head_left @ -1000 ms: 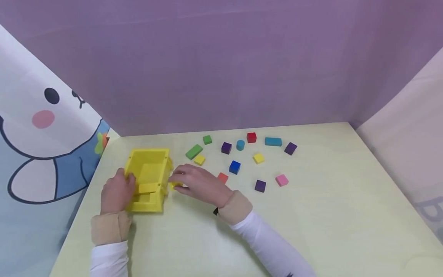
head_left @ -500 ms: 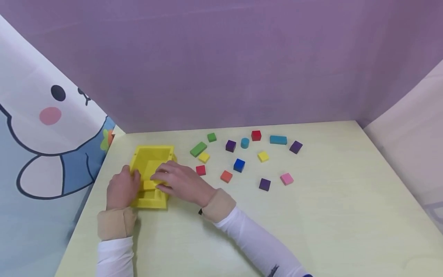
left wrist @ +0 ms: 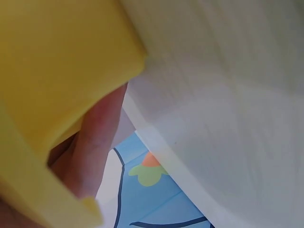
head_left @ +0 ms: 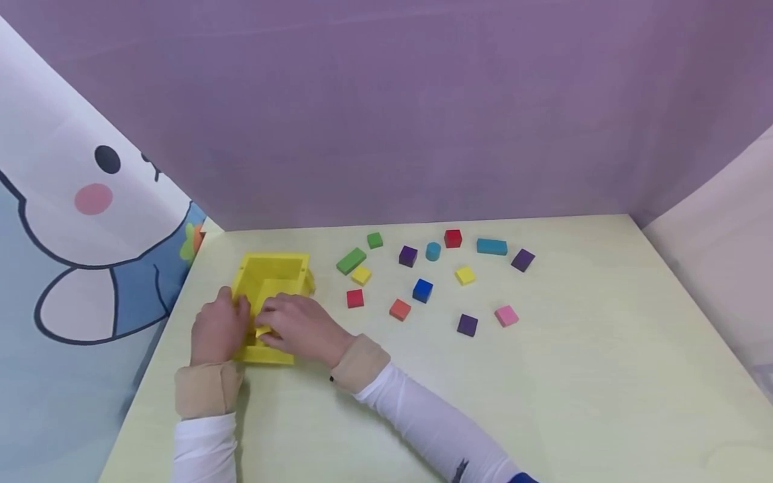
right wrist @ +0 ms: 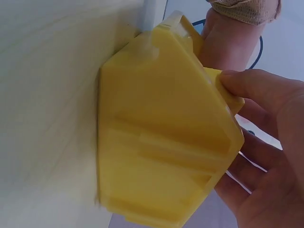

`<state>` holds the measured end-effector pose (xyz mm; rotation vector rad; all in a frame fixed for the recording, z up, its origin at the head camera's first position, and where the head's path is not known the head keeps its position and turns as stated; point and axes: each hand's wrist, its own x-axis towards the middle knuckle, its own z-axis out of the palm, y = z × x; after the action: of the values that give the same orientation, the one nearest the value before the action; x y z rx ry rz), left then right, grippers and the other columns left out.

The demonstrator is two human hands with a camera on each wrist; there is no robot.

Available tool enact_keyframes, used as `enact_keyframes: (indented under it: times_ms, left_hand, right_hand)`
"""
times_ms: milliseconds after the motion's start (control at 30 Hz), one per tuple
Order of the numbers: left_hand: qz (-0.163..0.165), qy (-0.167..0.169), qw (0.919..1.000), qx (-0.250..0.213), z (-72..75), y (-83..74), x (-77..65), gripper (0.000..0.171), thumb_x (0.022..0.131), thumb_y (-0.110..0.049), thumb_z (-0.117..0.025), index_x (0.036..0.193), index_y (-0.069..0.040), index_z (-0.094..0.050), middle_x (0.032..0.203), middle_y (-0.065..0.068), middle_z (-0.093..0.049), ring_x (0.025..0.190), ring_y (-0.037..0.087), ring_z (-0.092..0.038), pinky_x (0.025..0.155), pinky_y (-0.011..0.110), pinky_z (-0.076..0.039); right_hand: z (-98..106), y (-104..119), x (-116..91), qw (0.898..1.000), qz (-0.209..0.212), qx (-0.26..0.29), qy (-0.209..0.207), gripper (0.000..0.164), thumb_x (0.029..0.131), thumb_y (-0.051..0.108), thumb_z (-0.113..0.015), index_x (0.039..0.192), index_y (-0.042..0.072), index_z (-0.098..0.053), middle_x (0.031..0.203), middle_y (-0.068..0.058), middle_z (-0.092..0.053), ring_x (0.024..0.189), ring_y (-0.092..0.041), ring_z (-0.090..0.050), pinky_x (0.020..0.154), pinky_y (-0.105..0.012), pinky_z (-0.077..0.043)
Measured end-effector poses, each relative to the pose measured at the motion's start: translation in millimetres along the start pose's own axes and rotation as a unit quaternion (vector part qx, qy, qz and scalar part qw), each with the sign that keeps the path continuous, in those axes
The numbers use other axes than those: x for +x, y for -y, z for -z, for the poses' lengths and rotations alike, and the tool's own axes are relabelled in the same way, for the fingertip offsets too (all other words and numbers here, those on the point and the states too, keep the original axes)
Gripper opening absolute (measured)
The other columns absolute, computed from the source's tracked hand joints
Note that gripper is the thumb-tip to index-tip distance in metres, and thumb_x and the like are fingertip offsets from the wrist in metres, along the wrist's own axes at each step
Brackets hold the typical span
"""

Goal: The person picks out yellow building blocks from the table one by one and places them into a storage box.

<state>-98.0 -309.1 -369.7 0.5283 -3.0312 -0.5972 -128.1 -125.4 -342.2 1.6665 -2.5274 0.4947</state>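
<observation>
A yellow plastic box (head_left: 273, 270), open at the top, stands at the left of the table. My left hand (head_left: 219, 327) holds its left wall; in the left wrist view a finger (left wrist: 100, 137) lies along the yellow wall. Over the box's near part, my right hand (head_left: 304, 329) pinches a small yellow block (head_left: 263, 331). The right wrist view shows the thumb pressed on this yellow block (right wrist: 229, 93), just above the rim of the box (right wrist: 161, 114). The right hand hides part of the box's inside.
Several coloured blocks lie scattered right of the box, among them a red one (head_left: 355, 298), an orange one (head_left: 400, 309), a blue one (head_left: 423, 290), a pink one (head_left: 506, 316) and a long green one (head_left: 351, 261). A purple curtain (head_left: 423, 121) hangs behind the table.
My right hand has carried the yellow block leftward from beside the box's right wall to above its inside. My left hand keeps its hold on the box. The head view has shifted slightly.
</observation>
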Motion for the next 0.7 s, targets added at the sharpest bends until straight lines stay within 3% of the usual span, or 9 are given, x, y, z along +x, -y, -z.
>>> enact_keyframes:
  times_ms: [233,433,700]
  left_hand:
    - [0.003,0.004,1.0000,-0.003,1.8,-2.1,-1.2,0.043,0.097,-0.036,-0.028,0.102,0.004,-0.042,0.066,0.014,-0.049,0.051,0.023,-0.046,0.050,0.032,-0.039]
    - [-0.008,-0.011,0.9999,0.002,0.9,-3.2,-1.6,0.040,0.097,-0.033,-0.029,0.099,0.004,-0.043,0.065,0.015,-0.049,0.050,0.025,-0.046,0.049,0.034,-0.038]
    - [-0.001,-0.005,1.0000,0.001,2.8,-3.1,-2.7,0.041,0.097,-0.034,-0.029,0.100,0.005,-0.043,0.065,0.015,-0.048,0.050,0.024,-0.046,0.049,0.034,-0.038]
  right_hand:
    - [-3.6,0.4,-0.9,1.000,-0.004,-0.022,0.006,0.022,0.089,0.033,-0.055,0.104,0.022,-0.065,0.092,0.012,-0.050,0.083,-0.004,-0.042,0.081,-0.014,-0.034]
    - [-5.4,-0.4,-1.4,0.999,-0.004,-0.039,0.028,0.023,0.088,0.033,-0.056,0.106,0.022,-0.065,0.090,0.012,-0.049,0.084,-0.006,-0.043,0.091,-0.020,-0.031]
    - [-9.7,-0.5,-0.7,0.998,0.000,-0.049,0.033,0.024,0.087,0.033,-0.057,0.107,0.022,-0.064,0.091,0.012,-0.051,0.090,-0.007,-0.045,0.099,-0.022,-0.026]
